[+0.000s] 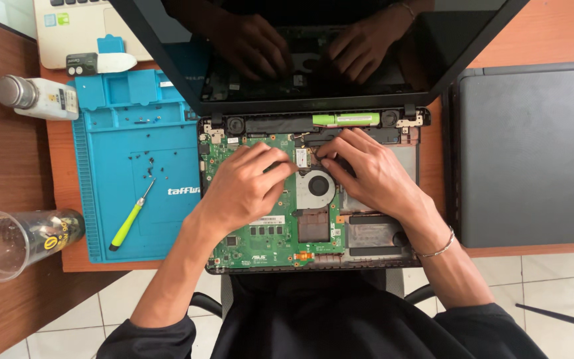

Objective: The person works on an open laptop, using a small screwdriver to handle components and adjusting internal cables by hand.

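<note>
Green motherboard (260, 233) is lying exposed, cover off and screws out on the blue mat (121, 166), while left hand (244, 189) and right hand (373, 176) are pinching, grips closed, a small part beside the fan (315, 188), board not yet lifted.

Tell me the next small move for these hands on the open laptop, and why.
Probably ease out the small part near the fan: both the left hand and right hand have fingertips meeting on the green motherboard there, and the screwdriver lies aside on the blue mat.
</note>
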